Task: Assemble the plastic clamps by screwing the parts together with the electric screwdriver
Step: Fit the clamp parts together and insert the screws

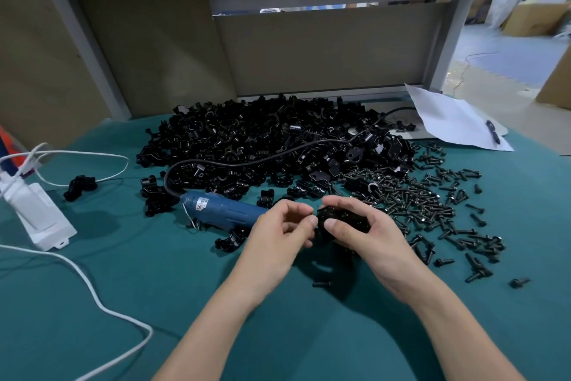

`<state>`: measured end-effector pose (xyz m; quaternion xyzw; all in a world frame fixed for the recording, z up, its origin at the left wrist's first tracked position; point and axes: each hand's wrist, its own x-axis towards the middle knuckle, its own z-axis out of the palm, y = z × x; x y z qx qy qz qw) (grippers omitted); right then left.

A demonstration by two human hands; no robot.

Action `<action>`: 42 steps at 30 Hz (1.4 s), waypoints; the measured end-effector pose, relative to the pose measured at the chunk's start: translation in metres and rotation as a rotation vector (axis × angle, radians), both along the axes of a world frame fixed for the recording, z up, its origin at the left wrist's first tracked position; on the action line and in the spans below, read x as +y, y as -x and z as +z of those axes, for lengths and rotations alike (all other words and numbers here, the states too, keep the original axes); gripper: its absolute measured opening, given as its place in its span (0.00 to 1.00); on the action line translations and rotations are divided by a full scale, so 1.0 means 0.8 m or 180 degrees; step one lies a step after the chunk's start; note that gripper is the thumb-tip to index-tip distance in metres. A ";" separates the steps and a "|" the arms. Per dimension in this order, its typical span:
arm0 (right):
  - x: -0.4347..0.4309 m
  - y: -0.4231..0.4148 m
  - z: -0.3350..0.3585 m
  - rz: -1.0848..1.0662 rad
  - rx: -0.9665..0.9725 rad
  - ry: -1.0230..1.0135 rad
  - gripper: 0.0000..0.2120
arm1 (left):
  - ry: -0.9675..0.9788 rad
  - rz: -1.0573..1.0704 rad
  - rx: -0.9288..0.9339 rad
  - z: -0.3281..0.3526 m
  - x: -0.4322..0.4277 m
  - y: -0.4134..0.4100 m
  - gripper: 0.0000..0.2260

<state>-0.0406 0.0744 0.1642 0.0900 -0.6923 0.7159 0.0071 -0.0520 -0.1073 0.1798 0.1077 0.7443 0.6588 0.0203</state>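
My right hand (364, 232) grips a black plastic clamp (338, 218) just above the green table, thumb across its front. My left hand (279, 234) is right beside it, fingertips pinched at the clamp's left edge; what they pinch is too small to tell. The blue electric screwdriver (222, 210) lies on the table to the left of my left hand, its black cable curving back over a big heap of black clamp parts (262, 142). Several black screws (432, 210) are scattered to the right of my hands.
A white power adapter (40, 217) with white cables (92, 288) lies at the left. One assembled clamp (79, 186) sits apart near it. A white sheet with a pen (457, 121) lies back right. Grey partition panels (324, 50) close the far side.
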 end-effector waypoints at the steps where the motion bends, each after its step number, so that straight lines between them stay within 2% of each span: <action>1: -0.001 0.000 0.001 0.0020 -0.0019 0.0088 0.17 | 0.0103 0.0037 0.0108 0.000 0.001 -0.001 0.04; 3: 0.000 0.002 0.006 -0.0018 -0.0059 0.0534 0.16 | 0.0161 0.0053 0.0298 -0.002 0.004 -0.005 0.06; 6: 0.027 0.005 0.021 -0.0399 -0.0133 0.1880 0.13 | 0.0186 0.0072 0.0510 -0.003 0.011 -0.007 0.07; 9: 0.065 0.000 0.028 -0.0866 -0.0014 0.3203 0.07 | 0.1115 -0.0160 0.0880 0.005 0.030 0.009 0.04; 12: 0.086 0.000 0.023 -0.1240 0.0200 0.3942 0.06 | 0.2279 -0.0625 0.1354 0.020 0.075 0.038 0.08; 16: 0.095 0.003 0.018 -0.1373 0.0204 0.4110 0.04 | 0.3695 -0.0833 0.1885 0.031 0.134 0.072 0.11; 19: 0.096 0.005 0.014 -0.1305 0.0171 0.4133 0.04 | 0.4629 -0.0875 0.1976 0.035 0.161 0.080 0.11; 22: 0.092 0.006 0.013 -0.1248 0.0124 0.4108 0.07 | 0.5100 -0.0921 0.1907 0.043 0.182 0.078 0.14; 25: 0.089 0.006 0.013 -0.1207 0.0015 0.4079 0.06 | 0.5308 -0.0997 0.2016 0.051 0.196 0.078 0.10; 28: 0.087 0.005 0.016 -0.1186 -0.0076 0.4050 0.06 | 0.5458 -0.1094 0.2135 0.054 0.197 0.080 0.12; 30: 0.084 0.005 0.017 -0.1190 -0.0112 0.4031 0.05 | 0.5362 -0.1131 0.2111 0.055 0.191 0.081 0.13; 32: 0.081 0.004 0.019 -0.1186 -0.0177 0.4005 0.06 | 0.4708 -0.1004 0.2028 0.061 0.178 0.079 0.12; 36: 0.067 0.004 0.021 -0.0997 -0.0435 0.3609 0.15 | 0.2225 -0.0599 0.1578 0.058 0.125 0.056 0.04; 38: 0.051 0.005 0.022 -0.0888 -0.0529 0.3218 0.18 | 0.1240 -0.0488 0.1318 0.045 0.094 0.035 0.03; 40: 0.032 0.006 0.024 -0.0762 -0.0583 0.2864 0.19 | 0.0768 -0.0279 0.1272 0.027 0.067 0.016 0.05; 42: 0.017 0.005 0.023 -0.0590 -0.0644 0.2660 0.19 | 0.0598 -0.0075 0.1291 0.005 0.049 0.003 0.09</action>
